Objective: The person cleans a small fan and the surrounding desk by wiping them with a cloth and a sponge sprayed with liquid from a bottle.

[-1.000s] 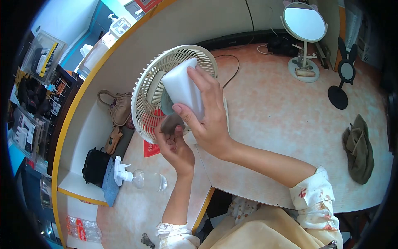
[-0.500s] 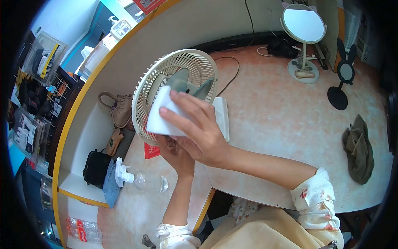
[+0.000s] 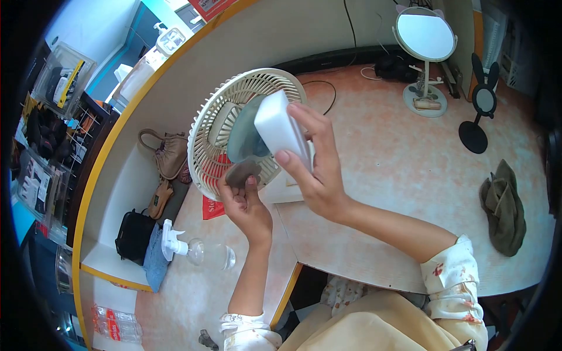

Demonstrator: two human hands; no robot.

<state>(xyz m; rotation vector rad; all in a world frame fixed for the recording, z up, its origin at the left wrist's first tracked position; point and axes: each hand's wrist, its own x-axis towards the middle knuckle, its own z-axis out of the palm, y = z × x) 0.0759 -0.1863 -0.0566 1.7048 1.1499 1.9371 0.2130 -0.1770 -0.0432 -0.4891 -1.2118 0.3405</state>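
Currently the right hand (image 3: pixel 321 178) clasps a white foam block (image 3: pixel 278 126) at three o'clock on the cream round fan (image 3: pixel 212 128). The left hand (image 3: pixel 249 207) has its fingers pinching the grey blade (image 3: pixel 243 141) at six. Advise flat, light strokes.

no lettering reads in full. red paper (image 3: pixel 212 208) beneath the desk fan (image 3: pixel 213 131): white letters, mostly covered, not legible. red card (image 3: pixel 206 5) at the top edge: print too small. red labels on the plastic bottles (image 3: pixel 119 327) at lower left: blurred, unreadable.

sponge (image 3: pixel 280 130) on fan (image 3: pixel 225 130), spray bottle (image 3: pixel 196 251) left, mirror (image 3: pixel 424 38) behind
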